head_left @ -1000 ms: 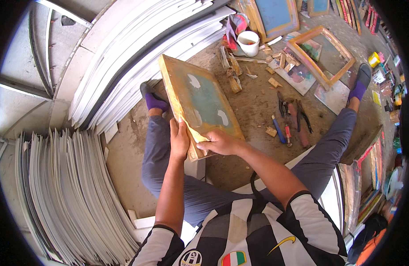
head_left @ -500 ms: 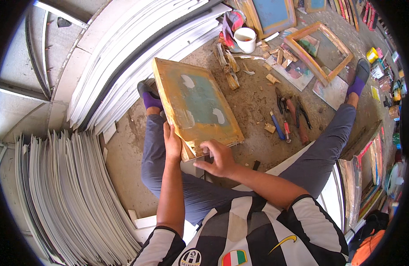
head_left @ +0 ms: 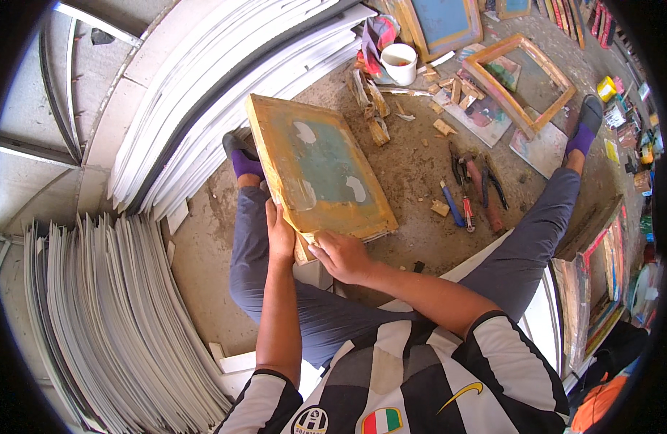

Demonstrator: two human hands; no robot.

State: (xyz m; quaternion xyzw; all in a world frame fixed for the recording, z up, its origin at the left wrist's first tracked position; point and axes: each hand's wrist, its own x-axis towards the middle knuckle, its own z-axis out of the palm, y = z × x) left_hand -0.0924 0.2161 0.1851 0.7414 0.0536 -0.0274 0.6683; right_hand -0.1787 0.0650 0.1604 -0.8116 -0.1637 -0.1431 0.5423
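A screen-printing frame tilts up before me, its mesh blue-green with pale patches and its border stained orange-brown. My left hand is closed round its left side near the lower corner. At the near edge, my right hand is closed with thumb and fingers pinching the border by that same corner. A split strip of wood or loose mesh shows between the two hands; which one it is, I cannot tell. Part of the frame's underside is hidden.
Right of the frame lie pliers, a red-handled cutter and a blue-handled tool among wood scraps. Beyond stand a white bucket and a bare wooden frame. Stacked white sheets fill the left; my legs flank the floor.
My right hand has moved slightly left and closed on the frame's near edge; before, its thumb and fingers were apart there. The left hand and frame have barely moved.
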